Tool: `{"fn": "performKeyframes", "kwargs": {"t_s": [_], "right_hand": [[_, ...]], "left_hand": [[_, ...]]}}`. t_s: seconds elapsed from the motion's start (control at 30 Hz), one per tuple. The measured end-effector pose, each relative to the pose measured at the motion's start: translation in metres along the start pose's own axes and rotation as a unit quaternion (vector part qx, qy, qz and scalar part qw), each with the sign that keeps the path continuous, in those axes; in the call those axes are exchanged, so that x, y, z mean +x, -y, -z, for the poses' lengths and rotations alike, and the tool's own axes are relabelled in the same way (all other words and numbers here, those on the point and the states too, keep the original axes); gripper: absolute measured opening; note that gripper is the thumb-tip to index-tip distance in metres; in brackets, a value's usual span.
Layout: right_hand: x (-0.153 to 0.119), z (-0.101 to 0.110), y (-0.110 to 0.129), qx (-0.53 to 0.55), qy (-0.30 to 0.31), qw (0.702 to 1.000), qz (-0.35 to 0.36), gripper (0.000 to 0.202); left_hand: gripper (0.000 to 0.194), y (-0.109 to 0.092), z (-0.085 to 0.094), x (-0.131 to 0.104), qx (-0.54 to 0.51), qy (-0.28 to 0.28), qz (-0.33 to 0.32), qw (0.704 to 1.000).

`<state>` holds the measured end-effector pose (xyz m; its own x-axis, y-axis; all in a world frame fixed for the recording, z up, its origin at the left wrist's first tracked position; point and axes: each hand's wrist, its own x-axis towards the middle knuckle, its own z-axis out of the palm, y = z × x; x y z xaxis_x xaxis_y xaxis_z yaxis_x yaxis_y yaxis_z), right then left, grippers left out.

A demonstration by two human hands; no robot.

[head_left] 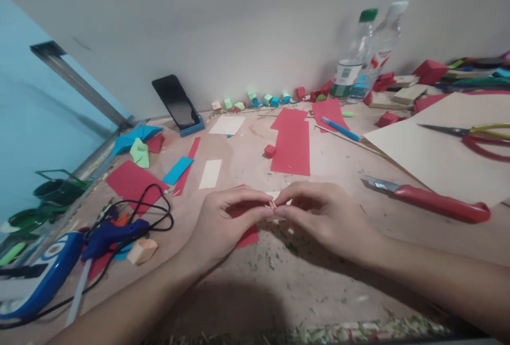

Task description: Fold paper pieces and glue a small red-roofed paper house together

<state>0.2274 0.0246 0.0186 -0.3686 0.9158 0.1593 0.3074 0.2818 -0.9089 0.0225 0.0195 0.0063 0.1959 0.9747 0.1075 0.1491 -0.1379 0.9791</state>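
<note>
Gap (knife [442, 203] right, red paper [292, 148] left)

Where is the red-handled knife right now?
In the head view, the red-handled knife is on the right side, just right of the right hand and by the near edge of the large cream sheet.

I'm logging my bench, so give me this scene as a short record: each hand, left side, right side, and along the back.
Left hand: pinches small pink piece
Right hand: pinches the same piece
Left side: blue glue gun
Right side: red-handled knife; scissors on cream sheet
Back: phone propped in blue stand; green-capped bottle beside white-capped bottle
</note>
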Motion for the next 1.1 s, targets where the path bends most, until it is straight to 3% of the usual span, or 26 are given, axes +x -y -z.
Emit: {"fn": "performKeyframes", "kwargs": {"t_s": [0.1, 0.43, 0.7, 0.9, 1.1], "right_hand": [[0.000, 0.001, 0.001, 0.015, -0.005, 1.000, -0.014, 0.008], [0.005, 0.001, -0.001, 0.095, 0.007, 0.993, -0.069, 0.014], [0.009, 0.007, 0.006, 0.067, -0.085, 0.986, -0.130, 0.013], [0.015, 0.015, -0.002, 0.087, -0.187, 0.974, -0.097, 0.025], [0.018, 0.017, 0.000, 0.049, -0.188, 0.977, -0.090, 0.025]], "left_hand": [[0.019, -0.001, -0.001, 0.001, -0.014, 0.003, 0.014, 1.000], [0.016, 0.004, 0.000, 0.006, -0.053, -0.011, 0.048, 0.997], [0.017, 0.004, 0.007, 0.012, -0.044, -0.053, 0.034, 0.997], [0.021, 0.002, 0.018, 0.019, -0.092, -0.106, -0.010, 0.990], [0.025, -0.005, 0.022, 0.021, -0.087, -0.125, -0.020, 0.988]]}}
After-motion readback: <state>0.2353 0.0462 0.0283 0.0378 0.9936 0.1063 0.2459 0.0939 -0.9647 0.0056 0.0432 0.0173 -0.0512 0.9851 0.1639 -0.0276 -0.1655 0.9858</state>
